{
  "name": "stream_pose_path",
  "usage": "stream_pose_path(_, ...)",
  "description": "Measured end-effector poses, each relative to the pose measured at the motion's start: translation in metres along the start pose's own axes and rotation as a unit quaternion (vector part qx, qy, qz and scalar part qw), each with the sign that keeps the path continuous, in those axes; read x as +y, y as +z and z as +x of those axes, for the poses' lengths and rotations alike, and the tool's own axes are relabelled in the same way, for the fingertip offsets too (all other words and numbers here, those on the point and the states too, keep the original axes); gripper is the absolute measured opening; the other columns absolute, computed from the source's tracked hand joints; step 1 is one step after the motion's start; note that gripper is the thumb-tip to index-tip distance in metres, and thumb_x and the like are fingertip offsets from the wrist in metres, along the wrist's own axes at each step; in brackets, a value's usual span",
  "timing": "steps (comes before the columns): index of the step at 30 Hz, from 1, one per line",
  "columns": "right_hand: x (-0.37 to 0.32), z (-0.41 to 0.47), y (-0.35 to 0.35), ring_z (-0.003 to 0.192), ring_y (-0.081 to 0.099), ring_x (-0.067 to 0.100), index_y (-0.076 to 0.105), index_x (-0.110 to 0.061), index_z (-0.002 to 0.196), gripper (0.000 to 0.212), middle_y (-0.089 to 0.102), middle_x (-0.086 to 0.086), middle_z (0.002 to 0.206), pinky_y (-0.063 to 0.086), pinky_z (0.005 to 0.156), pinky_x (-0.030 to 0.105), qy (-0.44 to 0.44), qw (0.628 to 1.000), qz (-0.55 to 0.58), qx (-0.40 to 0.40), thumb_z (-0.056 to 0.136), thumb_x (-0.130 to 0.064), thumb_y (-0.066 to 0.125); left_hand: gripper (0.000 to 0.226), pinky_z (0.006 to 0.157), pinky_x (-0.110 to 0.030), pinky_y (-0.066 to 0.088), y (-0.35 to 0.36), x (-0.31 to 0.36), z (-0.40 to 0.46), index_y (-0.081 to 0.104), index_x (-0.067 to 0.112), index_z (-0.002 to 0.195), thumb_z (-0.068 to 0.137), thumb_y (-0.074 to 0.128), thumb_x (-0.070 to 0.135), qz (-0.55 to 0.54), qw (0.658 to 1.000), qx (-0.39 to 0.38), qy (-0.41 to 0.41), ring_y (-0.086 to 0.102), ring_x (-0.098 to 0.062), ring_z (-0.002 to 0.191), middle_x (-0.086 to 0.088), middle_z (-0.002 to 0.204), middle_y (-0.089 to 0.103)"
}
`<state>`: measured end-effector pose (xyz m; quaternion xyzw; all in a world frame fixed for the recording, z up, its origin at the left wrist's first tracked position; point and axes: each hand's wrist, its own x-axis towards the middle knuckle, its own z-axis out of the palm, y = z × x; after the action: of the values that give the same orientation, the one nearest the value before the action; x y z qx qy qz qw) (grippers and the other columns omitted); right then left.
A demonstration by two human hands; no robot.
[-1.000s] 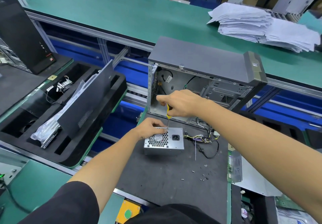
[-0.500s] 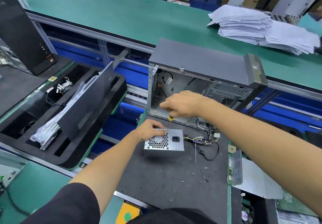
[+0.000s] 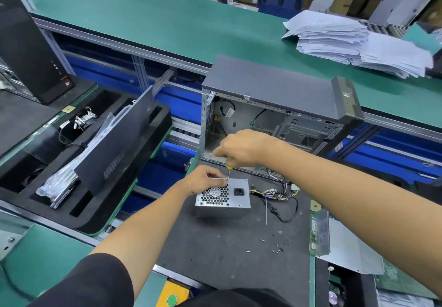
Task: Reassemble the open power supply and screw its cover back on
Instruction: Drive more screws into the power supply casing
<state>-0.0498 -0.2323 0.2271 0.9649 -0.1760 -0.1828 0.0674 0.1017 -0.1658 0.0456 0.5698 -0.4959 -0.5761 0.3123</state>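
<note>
A silver power supply (image 3: 236, 198) with a honeycomb fan grille and a black socket stands on the dark mat (image 3: 227, 254), its wire bundle (image 3: 275, 194) trailing to the right. My left hand (image 3: 207, 178) rests on the unit's top left edge, fingers curled over it. My right hand (image 3: 241, 147) grips a yellow-handled screwdriver (image 3: 229, 171) held upright, its tip on the top edge of the unit beside my left fingertips. Several loose screws (image 3: 275, 247) lie on the mat to the right front.
An open grey computer case (image 3: 275, 96) stands right behind the power supply. A black foam tray (image 3: 95, 218) with a panel and bagged parts lies to the left. A metal plate (image 3: 321, 232) stands at the mat's right edge. Paper stacks (image 3: 354, 43) lie on the far green bench.
My right hand has dropped a little with the screwdriver, whose tip stays on the unit's top edge. My left hand keeps its place on the power supply.
</note>
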Motion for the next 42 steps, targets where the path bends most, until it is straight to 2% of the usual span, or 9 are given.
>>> stream_pose_path(3,0.001,0.004,0.004,0.06,0.046,0.029,0.035,-0.018,0.068,0.026,0.05,0.002,0.069,0.022,0.047,0.027,0.096,0.995,0.032,-0.002,0.09,-0.021,0.049,0.008,0.079,-0.029,0.056,-0.001,-0.001,0.001,0.083,0.018,0.092,0.085,0.084,0.015,-0.01,1.0,-0.008,-0.012,0.071,-0.015,0.079,-0.008,0.089,0.079)
stream_pose_path(5,0.001,0.004,0.003,0.057,0.046,0.023,0.043,-0.017,0.091,0.01,0.055,0.006,0.083,0.026,0.047,0.028,0.119,0.99,0.068,-0.021,0.089,-0.022,0.051,0.008,0.08,-0.032,0.057,-0.002,-0.001,0.001,0.083,0.017,0.093,0.085,0.084,0.016,-0.009,1.0,-0.009,-0.015,0.071,-0.016,0.08,-0.009,0.09,0.079)
stream_pose_path(7,0.0,0.003,0.0,0.057,0.047,0.022,0.032,-0.028,0.113,0.038,0.043,0.005,0.093,0.03,0.047,0.031,0.091,0.989,0.113,-0.029,0.084,-0.015,0.053,0.009,0.086,-0.036,0.058,-0.002,-0.002,0.002,0.083,0.017,0.093,0.085,0.084,0.018,-0.001,1.0,-0.008,-0.012,0.071,-0.017,0.082,-0.01,0.092,0.079)
stream_pose_path(11,0.006,0.004,-0.007,0.059,0.042,0.019,0.043,-0.02,0.088,0.02,0.036,-0.001,0.088,0.027,0.05,0.032,-0.013,0.993,0.113,-0.028,0.081,-0.004,0.054,0.009,0.092,-0.038,0.057,-0.001,-0.002,0.001,0.083,0.017,0.093,0.084,0.085,0.017,0.0,1.0,-0.009,-0.006,0.071,-0.017,0.086,-0.009,0.094,0.079)
stream_pose_path(18,0.007,0.009,0.001,0.051,0.041,0.021,0.036,-0.017,0.062,0.037,0.041,0.001,0.061,0.027,0.046,0.027,0.091,0.995,0.038,-0.027,0.094,-0.025,0.052,0.008,0.09,-0.039,0.057,-0.003,-0.002,0.002,0.083,0.017,0.093,0.085,0.084,0.015,-0.002,1.0,-0.011,-0.008,0.071,-0.016,0.083,-0.009,0.092,0.079)
stream_pose_path(24,0.013,-0.001,0.002,0.054,0.047,0.022,0.038,-0.024,0.117,0.036,0.045,-0.002,0.065,0.029,0.045,0.029,0.049,0.997,0.045,-0.038,0.085,-0.017,0.054,0.007,0.09,-0.038,0.058,-0.003,-0.004,0.003,0.083,0.022,0.09,0.084,0.085,0.019,0.003,1.0,-0.009,-0.009,0.072,-0.016,0.083,-0.007,0.091,0.079)
stream_pose_path(29,0.013,0.008,-0.004,0.048,0.04,0.018,0.045,-0.018,0.081,0.016,0.04,-0.004,0.059,0.021,0.046,0.026,0.016,0.999,0.035,0.012,0.083,-0.017,0.061,0.008,0.089,-0.034,0.057,-0.003,-0.003,0.004,0.084,0.023,0.089,0.083,0.086,0.02,0.005,1.0,-0.009,-0.001,0.071,-0.013,0.084,-0.005,0.091,0.079)
stream_pose_path(34,0.006,0.016,0.001,0.05,0.038,0.017,0.034,-0.017,0.061,0.041,0.04,0.0,0.06,0.024,0.046,0.026,0.109,0.993,0.03,-0.011,0.096,-0.031,0.051,0.007,0.089,-0.041,0.058,-0.004,-0.004,0.005,0.083,0.021,0.091,0.085,0.085,0.02,-0.004,1.0,-0.016,-0.014,0.072,-0.019,0.083,-0.01,0.093,0.079)
stream_pose_path(42,0.012,0.01,-0.004,0.054,0.044,0.016,0.026,-0.028,0.099,0.031,0.045,-0.004,0.061,0.024,0.048,0.029,0.026,0.999,0.02,-0.03,0.083,-0.023,0.052,0.008,0.089,-0.04,0.058,-0.004,-0.008,0.008,0.083,0.022,0.091,0.084,0.086,0.021,-0.005,1.0,-0.015,-0.009,0.072,-0.018,0.084,-0.009,0.093,0.079)
